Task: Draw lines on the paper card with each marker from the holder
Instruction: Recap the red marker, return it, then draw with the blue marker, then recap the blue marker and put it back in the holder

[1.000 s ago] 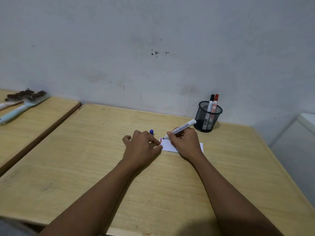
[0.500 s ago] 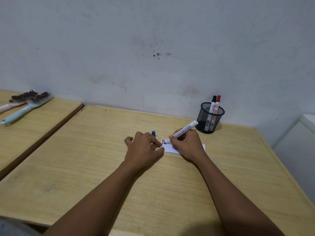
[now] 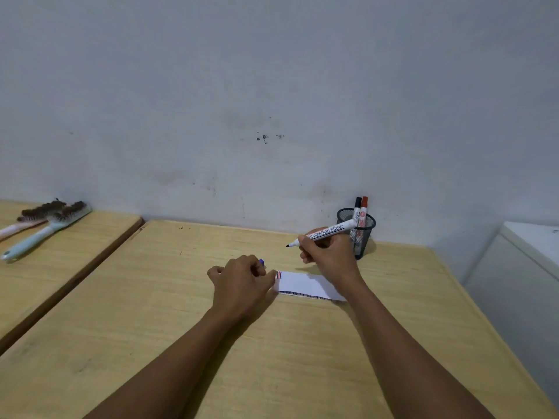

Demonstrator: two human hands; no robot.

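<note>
Nearest, the left hand (image 3: 242,278) lies curled on the table (image 3: 151,313), fingertips pinning the left end of the paper card (image 3: 302,284); a small blue cap (image 3: 261,262) pokes out from its clenched fingers. The card lies flat, with short red and blue strokes at its left edge and a row of marks along its near edge. Just beyond, the right hand (image 3: 328,252) grips an uncapped board marker (image 3: 328,232) in a writing hold, dark tip pointing left and clear of the card. Farther back, the mesh holder (image 3: 360,234) stands by the wall with a black marker (image 3: 357,207) and a red marker (image 3: 364,207) upright inside.

The bare tip could smear the table or the left fingers if it swings low toward the cap. The light card could also skid if the left fingertips ease off.

Half a second ago the tip was down on the card's left end; now it is raised and drawn back toward the holder, leaving most of the card uncovered.
</note>
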